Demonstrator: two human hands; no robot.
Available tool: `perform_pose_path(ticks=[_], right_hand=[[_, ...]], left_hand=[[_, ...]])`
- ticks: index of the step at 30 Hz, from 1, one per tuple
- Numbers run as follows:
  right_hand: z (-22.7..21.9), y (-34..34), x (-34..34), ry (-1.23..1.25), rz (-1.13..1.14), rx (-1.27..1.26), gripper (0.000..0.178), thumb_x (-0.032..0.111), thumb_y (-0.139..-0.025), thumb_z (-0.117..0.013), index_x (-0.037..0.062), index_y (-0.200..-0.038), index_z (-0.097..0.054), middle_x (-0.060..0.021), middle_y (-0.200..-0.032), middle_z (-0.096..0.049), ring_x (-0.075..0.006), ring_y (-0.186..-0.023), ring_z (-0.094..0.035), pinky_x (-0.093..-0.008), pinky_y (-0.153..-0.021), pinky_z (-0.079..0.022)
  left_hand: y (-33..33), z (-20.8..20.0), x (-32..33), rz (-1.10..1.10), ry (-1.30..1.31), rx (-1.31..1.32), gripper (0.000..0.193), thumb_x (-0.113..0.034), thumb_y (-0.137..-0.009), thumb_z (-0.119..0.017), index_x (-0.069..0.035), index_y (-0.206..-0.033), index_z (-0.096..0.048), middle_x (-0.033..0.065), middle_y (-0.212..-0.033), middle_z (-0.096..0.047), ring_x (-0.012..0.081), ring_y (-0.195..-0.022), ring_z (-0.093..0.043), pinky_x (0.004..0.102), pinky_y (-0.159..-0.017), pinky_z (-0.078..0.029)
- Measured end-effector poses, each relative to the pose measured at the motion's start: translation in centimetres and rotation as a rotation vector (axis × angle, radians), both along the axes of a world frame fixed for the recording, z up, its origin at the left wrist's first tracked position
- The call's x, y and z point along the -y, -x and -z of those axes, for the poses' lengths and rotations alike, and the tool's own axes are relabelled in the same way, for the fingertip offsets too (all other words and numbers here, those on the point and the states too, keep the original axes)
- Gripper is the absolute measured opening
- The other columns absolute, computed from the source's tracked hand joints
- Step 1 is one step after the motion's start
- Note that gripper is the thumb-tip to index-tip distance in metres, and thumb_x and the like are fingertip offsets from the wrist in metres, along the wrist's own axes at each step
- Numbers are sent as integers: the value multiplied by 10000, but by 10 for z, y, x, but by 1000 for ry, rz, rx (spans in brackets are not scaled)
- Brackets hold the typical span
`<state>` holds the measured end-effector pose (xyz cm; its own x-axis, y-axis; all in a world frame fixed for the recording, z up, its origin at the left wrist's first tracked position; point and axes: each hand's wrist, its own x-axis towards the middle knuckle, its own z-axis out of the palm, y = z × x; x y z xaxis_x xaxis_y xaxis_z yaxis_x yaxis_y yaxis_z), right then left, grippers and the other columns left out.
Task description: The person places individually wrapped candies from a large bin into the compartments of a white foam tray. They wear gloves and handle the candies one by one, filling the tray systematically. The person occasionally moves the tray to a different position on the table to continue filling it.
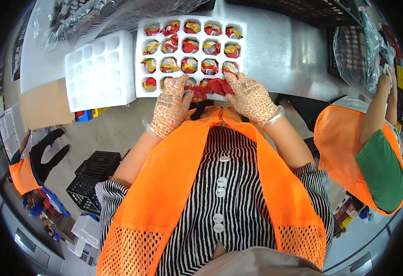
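Note:
A white foam tray lies on the metal table in front of me, with round packets in red, yellow and silver wrappers in its cells. My left hand, in a patterned glove, is at the tray's near row, fingers bent over a red packet by the front edge. Wearing a matching glove, my right hand grips another red packet at the near right corner, fingers and thumb closed on its wrapper. The fingers partly cover the near-row cells. Farther back, a yellow-and-red packet sits in its cell.
To the left, a second white foam tray lies beside a brown cardboard sheet. Clear plastic film covers the far left. Dark crates stand on the floor. A co-worker in an orange vest stands close at right; another person is at left.

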<state>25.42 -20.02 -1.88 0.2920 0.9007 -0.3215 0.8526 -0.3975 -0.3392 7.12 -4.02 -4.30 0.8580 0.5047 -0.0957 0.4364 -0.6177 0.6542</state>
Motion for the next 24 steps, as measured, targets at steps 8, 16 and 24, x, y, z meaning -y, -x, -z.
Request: perform_pose_path(ticks=[8, 16, 24], right_hand=[[13, 20, -7, 17, -49, 131, 428, 224, -810, -678, 20, -1148, -511, -195, -1005, -616, -341, -818, -679, -464, -678, -546], [15, 17, -11, 30, -62, 117, 168, 109, -843, -568, 27, -963, -654, -158, -940, -678, -306, -807, -704, -441, -670, -564], [40, 20, -13, -53, -43, 117, 143, 125, -810, -574, 58, -866, -688, -131, -850, -678, -307, -790, -691, -464, -662, -545]], left_hand=[[-31, 6, 0, 215, -307, -325, 339, -272, -847, -683, -58, -1091, -584, 143, -1032, -607, 328, -944, -633, 449, -774, -515], [-18, 13, -3, 350, -324, -235, 269, -39, -808, -575, -85, -1072, -605, 136, -1047, -589, 325, -995, -609, 455, -804, -510], [-24, 28, -8, 376, -324, -256, 129, -70, -819, -562, -81, -931, -626, 135, -939, -607, 316, -944, -627, 453, -788, -502]])
